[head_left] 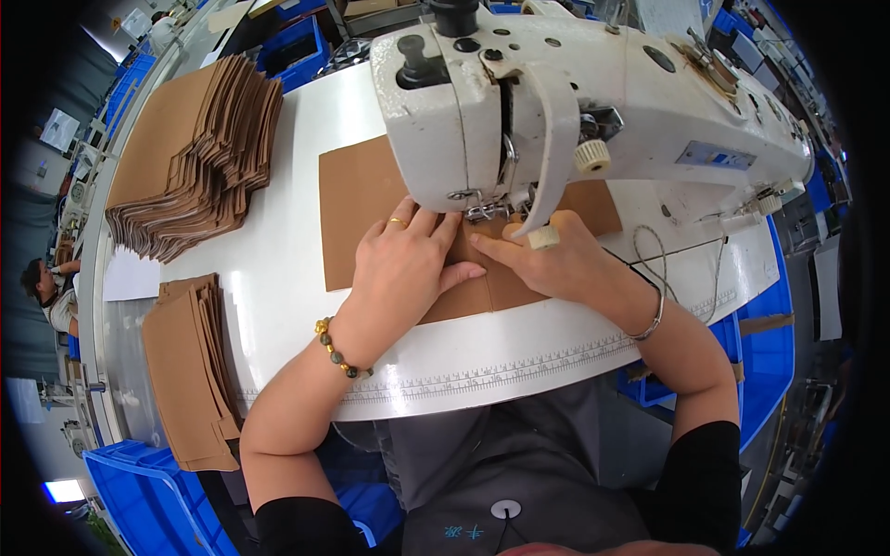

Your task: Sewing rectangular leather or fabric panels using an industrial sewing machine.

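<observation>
A flat brown leather-like piece (350,208) lies on the white sewing table, under the head of a white sewing machine (464,120). My left hand (400,266) rests palm down on it, fingers spread, their tips close to the presser foot (487,209). On the other side of the foot, my right hand (563,266) presses the same piece with its index finger stretched out. Its other fingers are partly hidden behind the machine's lever (543,237). Neither hand grips anything. The needle itself is too small to make out.
A tall stack of brown pieces (190,153) stands at the left, with a smaller stack (190,371) nearer me. A ruler strip (482,378) runs along the table's front edge. Blue bins (158,496) flank the table. A cord (654,255) lies right of my hands. Another person (51,292) is far left.
</observation>
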Action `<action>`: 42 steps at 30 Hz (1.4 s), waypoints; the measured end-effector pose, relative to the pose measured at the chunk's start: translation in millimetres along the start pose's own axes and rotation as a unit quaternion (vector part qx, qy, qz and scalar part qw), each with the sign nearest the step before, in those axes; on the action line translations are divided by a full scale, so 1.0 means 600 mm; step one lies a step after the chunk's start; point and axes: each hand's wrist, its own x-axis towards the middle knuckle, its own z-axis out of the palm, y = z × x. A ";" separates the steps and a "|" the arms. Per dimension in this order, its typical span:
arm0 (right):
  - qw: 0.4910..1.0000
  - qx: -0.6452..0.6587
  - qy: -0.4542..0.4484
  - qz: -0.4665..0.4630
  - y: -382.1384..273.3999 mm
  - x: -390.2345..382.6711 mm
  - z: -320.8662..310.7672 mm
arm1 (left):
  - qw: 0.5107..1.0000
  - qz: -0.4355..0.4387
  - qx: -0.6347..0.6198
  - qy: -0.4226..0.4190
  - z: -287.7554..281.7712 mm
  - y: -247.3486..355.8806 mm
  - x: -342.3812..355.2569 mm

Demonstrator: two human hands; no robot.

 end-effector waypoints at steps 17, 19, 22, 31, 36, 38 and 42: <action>0.999 -0.052 -0.003 -0.004 0.002 0.008 -0.010 | 1.000 -0.010 -0.014 0.012 0.004 -0.006 0.006; 0.998 -0.059 0.006 -0.007 0.006 0.006 -0.003 | 1.000 -0.013 -0.011 -0.003 0.005 -0.006 0.007; 0.999 -0.045 0.010 -0.013 0.006 0.003 -0.005 | 0.999 -0.018 -0.026 -0.007 0.006 -0.008 0.006; 0.974 0.166 -0.013 0.152 0.016 -0.001 -0.045 | 0.999 0.000 -0.027 0.039 0.021 -0.017 0.002; 0.571 0.685 -0.007 0.452 -0.006 0.008 -0.072 | 0.999 -0.007 -0.035 0.033 0.026 -0.015 0.000; 0.494 0.763 0.000 0.416 0.029 -0.005 -0.093 | 0.999 -0.006 -0.032 0.030 0.026 -0.012 0.001; 0.502 0.751 -0.048 0.426 0.016 0.015 -0.136 | 0.998 -0.011 -0.017 0.053 0.027 -0.018 -0.020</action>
